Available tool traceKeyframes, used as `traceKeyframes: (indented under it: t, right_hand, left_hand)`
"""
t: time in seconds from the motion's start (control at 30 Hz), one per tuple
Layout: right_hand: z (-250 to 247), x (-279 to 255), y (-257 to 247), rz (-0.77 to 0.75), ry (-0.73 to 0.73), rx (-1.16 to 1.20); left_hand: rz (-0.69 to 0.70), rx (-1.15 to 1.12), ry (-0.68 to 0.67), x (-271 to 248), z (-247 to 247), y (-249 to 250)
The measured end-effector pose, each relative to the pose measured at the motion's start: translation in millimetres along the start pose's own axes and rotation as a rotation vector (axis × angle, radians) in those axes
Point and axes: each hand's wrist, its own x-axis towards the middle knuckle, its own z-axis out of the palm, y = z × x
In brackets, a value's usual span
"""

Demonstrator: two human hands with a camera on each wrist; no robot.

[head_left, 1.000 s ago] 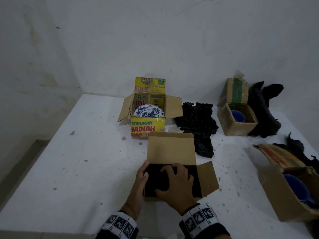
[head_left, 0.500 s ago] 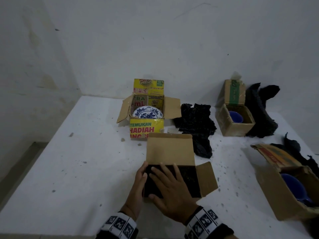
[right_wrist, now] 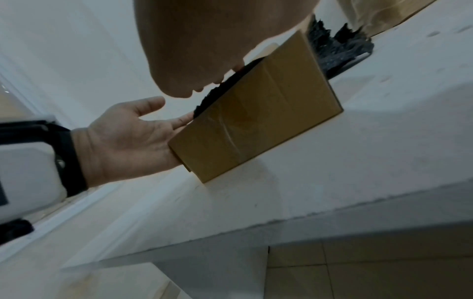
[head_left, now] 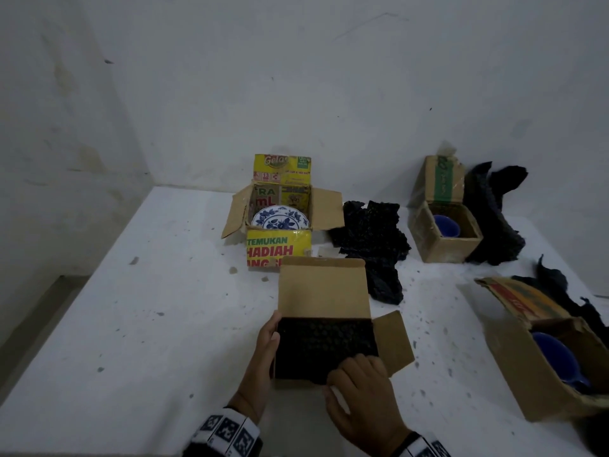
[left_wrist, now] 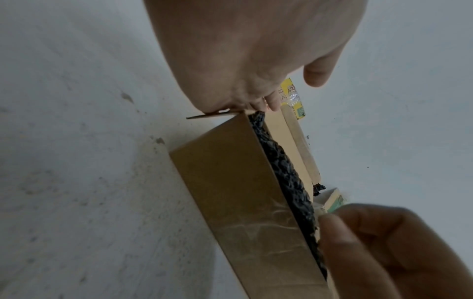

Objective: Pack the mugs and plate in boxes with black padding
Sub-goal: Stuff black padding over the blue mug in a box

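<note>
A brown box [head_left: 323,291] stands near the table's front edge, its back flap up and black padding [head_left: 326,344] filling its top. My left hand [head_left: 263,351] lies flat with straight fingers against the box's left side [right_wrist: 256,121]. My right hand [head_left: 359,384] curls over the near rim at the right corner, fingertips on the padding [left_wrist: 289,182]. A blue-patterned plate [head_left: 280,219] sits in the yellow box [head_left: 278,250]. One blue mug [head_left: 446,224] is in the far right box [head_left: 441,249]. Another blue mug [head_left: 553,357] lies in the near right box [head_left: 527,384].
Loose black padding [head_left: 372,232] lies between the yellow box and the far right box. More padding [head_left: 494,219] leans behind the far right box, and some [head_left: 560,291] lies behind the near right box. White walls close the back and left.
My right hand has drawn back from lying flat on the middle of the padding to the box's near right corner, fingers now curled. The left hand has stayed on the box's side.
</note>
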Motion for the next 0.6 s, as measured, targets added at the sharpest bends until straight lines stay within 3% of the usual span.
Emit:
traceKeyframes:
  t: [0.2, 0.3, 0.4, 0.53, 0.6]
  right_hand:
    - [1, -11, 8, 0.046, -0.035, 0.078]
    - [-5, -5, 7, 0.053, 0.017, 0.101]
    - [-10, 4, 6, 0.162, 0.086, 0.126]
    - [2, 10, 3, 0.331, -0.059, 0.107]
    - [3, 9, 2, 0.355, -0.108, 0.128]
  left_hand:
    - [0.006, 0.012, -0.011, 1, 0, 2]
    - [0.003, 0.015, -0.004, 2, -1, 1]
    - [-0.004, 0.037, 0.002, 2, -2, 1]
    - [0.023, 0.081, 0.094, 0, -3, 1]
    - [0.062, 0.233, 0.198, 1, -5, -2]
